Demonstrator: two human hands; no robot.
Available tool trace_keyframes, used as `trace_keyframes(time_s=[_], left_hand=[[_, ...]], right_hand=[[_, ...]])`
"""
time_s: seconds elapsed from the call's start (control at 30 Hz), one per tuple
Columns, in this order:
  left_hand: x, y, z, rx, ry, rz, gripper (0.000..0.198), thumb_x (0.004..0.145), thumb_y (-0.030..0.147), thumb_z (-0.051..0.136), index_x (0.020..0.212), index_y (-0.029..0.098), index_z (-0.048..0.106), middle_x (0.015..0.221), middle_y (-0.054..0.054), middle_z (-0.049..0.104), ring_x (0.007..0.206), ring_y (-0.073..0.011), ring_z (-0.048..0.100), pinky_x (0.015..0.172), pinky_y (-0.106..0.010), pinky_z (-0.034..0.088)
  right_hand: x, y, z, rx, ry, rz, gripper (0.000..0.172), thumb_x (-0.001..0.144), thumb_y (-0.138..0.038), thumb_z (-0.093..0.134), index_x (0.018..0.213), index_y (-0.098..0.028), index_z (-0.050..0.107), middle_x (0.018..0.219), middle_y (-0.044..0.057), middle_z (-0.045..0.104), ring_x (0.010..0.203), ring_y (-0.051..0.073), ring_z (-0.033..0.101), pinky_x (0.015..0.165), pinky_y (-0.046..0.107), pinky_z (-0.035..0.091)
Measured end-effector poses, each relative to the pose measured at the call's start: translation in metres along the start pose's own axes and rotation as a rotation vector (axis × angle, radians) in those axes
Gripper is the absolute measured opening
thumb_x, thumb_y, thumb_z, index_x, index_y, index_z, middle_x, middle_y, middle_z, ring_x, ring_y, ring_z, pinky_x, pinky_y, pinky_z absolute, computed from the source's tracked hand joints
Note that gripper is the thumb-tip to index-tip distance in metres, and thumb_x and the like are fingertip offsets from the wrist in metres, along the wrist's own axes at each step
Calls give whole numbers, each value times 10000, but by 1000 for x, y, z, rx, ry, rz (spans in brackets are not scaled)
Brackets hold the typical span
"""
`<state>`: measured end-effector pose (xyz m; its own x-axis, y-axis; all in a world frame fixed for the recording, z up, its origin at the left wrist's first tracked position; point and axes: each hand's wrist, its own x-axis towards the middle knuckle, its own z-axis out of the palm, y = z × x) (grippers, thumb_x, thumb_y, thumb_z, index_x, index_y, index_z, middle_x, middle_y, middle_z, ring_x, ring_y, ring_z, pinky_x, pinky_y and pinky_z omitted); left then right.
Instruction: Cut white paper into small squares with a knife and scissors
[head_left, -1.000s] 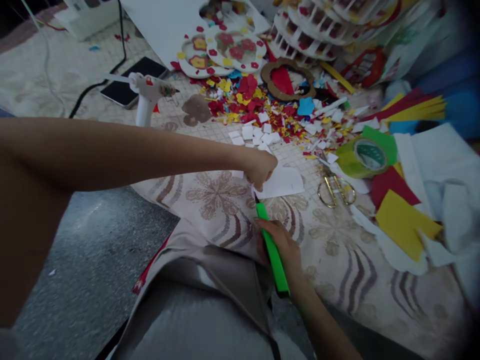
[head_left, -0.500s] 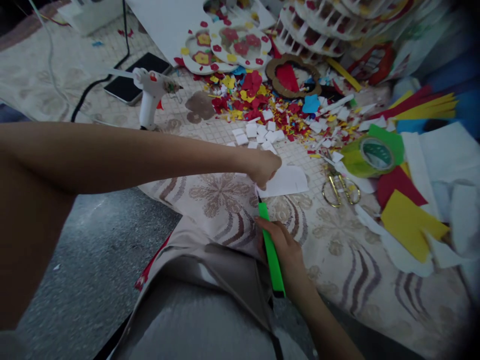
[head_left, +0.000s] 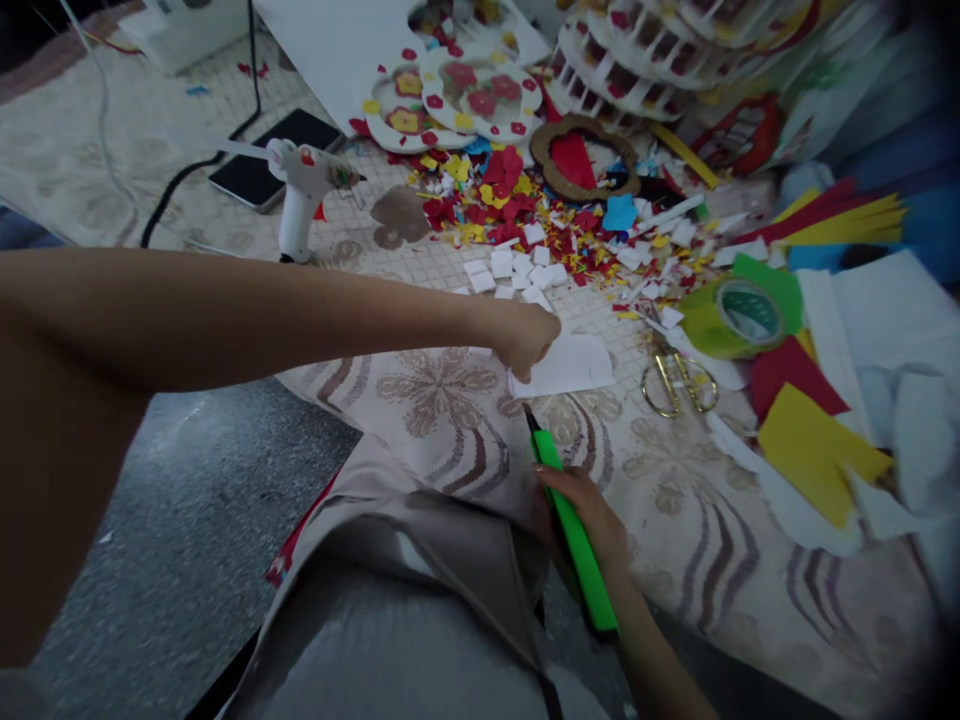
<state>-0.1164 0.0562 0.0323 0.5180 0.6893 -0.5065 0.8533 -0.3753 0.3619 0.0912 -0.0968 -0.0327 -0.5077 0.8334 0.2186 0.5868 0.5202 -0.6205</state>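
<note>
My left hand [head_left: 529,340] reaches in from the left with curled fingers. It presses on the left part of a white sheet [head_left: 581,365] that lies flat on the tablecloth. What is under the fingers is hidden. My right hand [head_left: 609,530], nearer to me, is wrapped round a green utility knife [head_left: 574,525]. The dark tip of the knife points up and left, just short of the sheet's near edge and apart from it. Small white cut squares [head_left: 517,268] lie just beyond my left hand.
A white glue gun [head_left: 300,200] stands beside a phone [head_left: 277,155] at the left. Coloured scraps [head_left: 517,205] and a brown flower-shaped ring [head_left: 544,150] lie behind. Gold-handled scissors [head_left: 679,385], a tape roll [head_left: 739,315] and yellow paper [head_left: 817,450] are to the right.
My right hand has drawn the knife back toward me and to the right, off the sheet's edge. The left hand has stayed on the sheet.
</note>
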Motion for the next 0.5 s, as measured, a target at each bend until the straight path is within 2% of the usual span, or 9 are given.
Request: trace_keyframes(time_s=[0.1,0.3,0.5], left_hand=[[1,-1,-1,1,-6,-4,377,738,254,695,1084,114,638,1054,-68,697,956,-187,587,793,-242,409],[5,-1,0,7,-11,-27,396,709,275,700,1080,146,654,1065,-63,695,964,-205,588,804,-259,417],[0,2,-3,15,-13,-35,372,714,270,688,1062,143,649,1094,-71,685,982,-207,579,803,-259,413]], right_hand=[[8,-1,1,31,-14,-28,314,891,-135,466,1154,-277,562,953,5,651,816,160,674,656,245,533],[23,5,-1,-7,-183,-25,441,866,-108,452,1257,-304,511,926,-4,639,804,172,678,651,258,536],[25,7,3,-4,-176,-42,492,849,-74,448,1276,-314,494,921,-7,624,764,158,661,618,239,516]])
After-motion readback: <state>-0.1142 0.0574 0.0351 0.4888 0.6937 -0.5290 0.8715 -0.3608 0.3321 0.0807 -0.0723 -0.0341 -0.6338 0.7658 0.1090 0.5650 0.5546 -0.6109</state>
